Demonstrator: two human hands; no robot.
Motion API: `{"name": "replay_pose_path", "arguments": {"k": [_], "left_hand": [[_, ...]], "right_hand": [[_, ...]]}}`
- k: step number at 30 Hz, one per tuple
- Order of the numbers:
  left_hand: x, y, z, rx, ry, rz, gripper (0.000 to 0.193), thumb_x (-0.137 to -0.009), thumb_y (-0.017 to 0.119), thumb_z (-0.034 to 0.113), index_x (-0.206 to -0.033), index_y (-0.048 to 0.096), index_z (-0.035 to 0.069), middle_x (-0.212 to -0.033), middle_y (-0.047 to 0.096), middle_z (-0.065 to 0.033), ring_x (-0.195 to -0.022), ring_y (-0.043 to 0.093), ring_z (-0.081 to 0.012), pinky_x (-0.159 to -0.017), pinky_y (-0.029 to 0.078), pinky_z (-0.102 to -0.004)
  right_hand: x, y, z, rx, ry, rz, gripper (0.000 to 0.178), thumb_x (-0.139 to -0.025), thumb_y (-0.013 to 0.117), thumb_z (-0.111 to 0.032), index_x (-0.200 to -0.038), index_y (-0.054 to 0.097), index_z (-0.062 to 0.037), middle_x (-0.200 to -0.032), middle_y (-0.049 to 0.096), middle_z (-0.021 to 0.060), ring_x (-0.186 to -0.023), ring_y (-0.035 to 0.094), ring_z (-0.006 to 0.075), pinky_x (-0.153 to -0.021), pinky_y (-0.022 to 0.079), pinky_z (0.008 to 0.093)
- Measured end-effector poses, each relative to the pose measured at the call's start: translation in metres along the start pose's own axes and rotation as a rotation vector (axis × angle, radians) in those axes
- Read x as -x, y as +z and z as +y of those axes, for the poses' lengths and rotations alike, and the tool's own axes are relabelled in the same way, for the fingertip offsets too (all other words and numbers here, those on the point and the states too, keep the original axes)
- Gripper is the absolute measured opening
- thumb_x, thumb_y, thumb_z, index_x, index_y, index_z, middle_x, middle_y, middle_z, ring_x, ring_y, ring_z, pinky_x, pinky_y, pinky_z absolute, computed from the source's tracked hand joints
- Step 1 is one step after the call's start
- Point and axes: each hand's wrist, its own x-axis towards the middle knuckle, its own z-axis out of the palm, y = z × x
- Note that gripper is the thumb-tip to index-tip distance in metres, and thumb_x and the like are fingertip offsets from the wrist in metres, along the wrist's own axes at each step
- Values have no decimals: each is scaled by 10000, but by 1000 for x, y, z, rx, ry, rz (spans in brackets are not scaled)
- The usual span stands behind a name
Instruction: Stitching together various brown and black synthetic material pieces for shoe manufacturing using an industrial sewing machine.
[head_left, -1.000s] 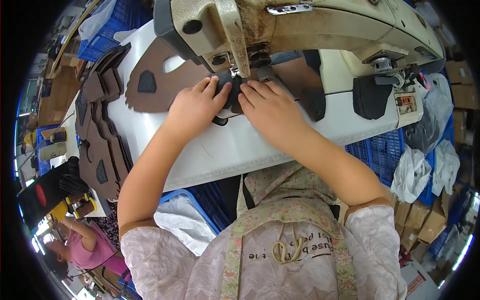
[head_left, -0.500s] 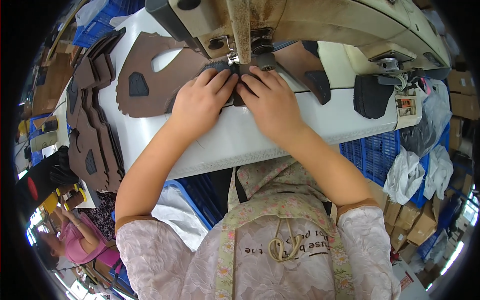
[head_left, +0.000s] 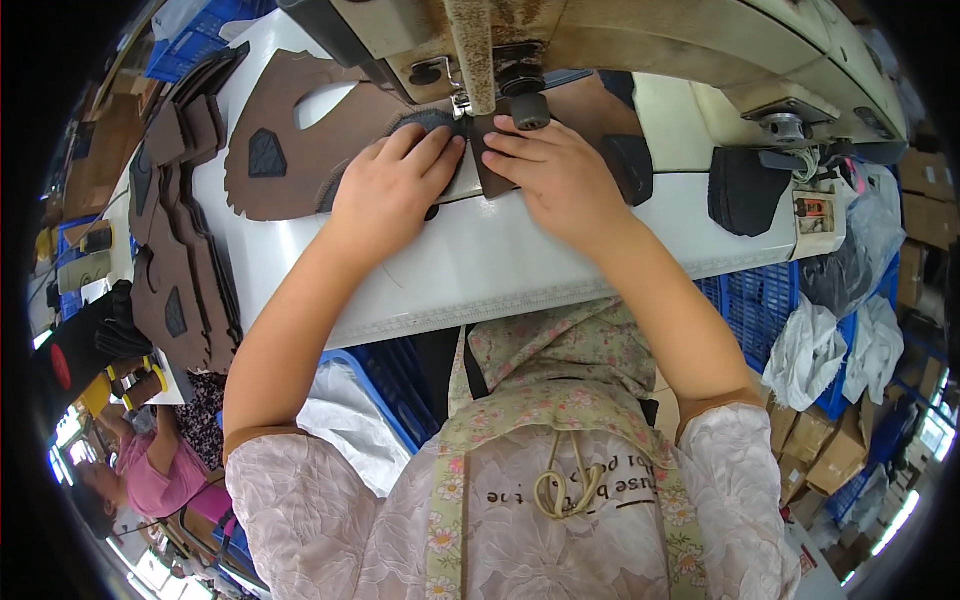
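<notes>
My left hand [head_left: 392, 200] lies with fingers stretched over a brown shoe-upper piece [head_left: 270, 195], at a black textured patch [head_left: 425, 120] by the presser foot [head_left: 461, 104] of a sewing machine [head_left: 690, 50]. The piece has an oval cut-out and a notched edge. Flat on a second brown piece [head_left: 600, 115] rests my right hand [head_left: 565, 180], its fingers reaching toward the needle area. Black patches mark this piece too. A narrow strip of white table shows between my hands. The machine head hides the needle's tip.
Stacked brown pieces [head_left: 185, 250] lie on the table's left side. Black pieces [head_left: 745, 190] sit at the right, under the machine arm. A blue crate [head_left: 760, 305], white plastic bags [head_left: 805, 350] and cardboard boxes [head_left: 835, 450] stand beyond. A co-worker in pink [head_left: 150, 465] sits at lower left.
My hands have moved apart, the right one to the right and the left one slightly left. A gap of white table now shows between the brown pieces.
</notes>
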Motion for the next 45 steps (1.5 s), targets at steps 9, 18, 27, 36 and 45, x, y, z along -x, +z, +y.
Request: {"name": "replay_pose_path", "arguments": {"k": [9,18,27,36,45], "left_hand": [[-3,1,4,-35,-43,25,519,-753,591,90,-1271,616,50,-1275,608,-73,-1165,571,-274,-897,524,-380],[-5,3,3,-23,-48,61,491,-781,577,95,-1268,620,47,-1271,610,-77,-1157,578,-266,-887,526,-382],[-5,1,3,19,-74,26,450,-793,564,102,-1235,631,50,-1259,615,-77,-1165,582,-264,-905,517,-379],[2,4,1,16,-39,73,382,-801,557,107,-1171,640,59,-1307,609,-81,-1222,565,-269,-929,519,-390],[3,5,3,13,-43,52,436,-779,575,89,-1211,632,57,-1330,594,-82,-1237,554,-266,-933,517,-385]], "right_hand": [[-4,0,-2,-33,-3,57,297,-750,598,-14,-1020,721,-24,-1125,693,86,-1156,579,260,-1063,432,443],[-4,4,3,-18,2,75,311,-727,616,-8,-1017,726,-32,-1122,694,80,-1160,578,260,-1071,427,438],[-3,-3,3,-18,20,24,315,-732,612,-12,-1018,736,-55,-1125,699,76,-1138,604,254,-1076,450,421],[-5,-4,5,28,-41,2,301,-751,613,-27,-1026,734,-46,-1116,703,71,-1130,608,241,-1085,451,408],[-4,-7,2,62,-47,-33,297,-791,589,-59,-1059,713,-37,-1122,692,85,-1130,603,255,-1095,440,413]]}}
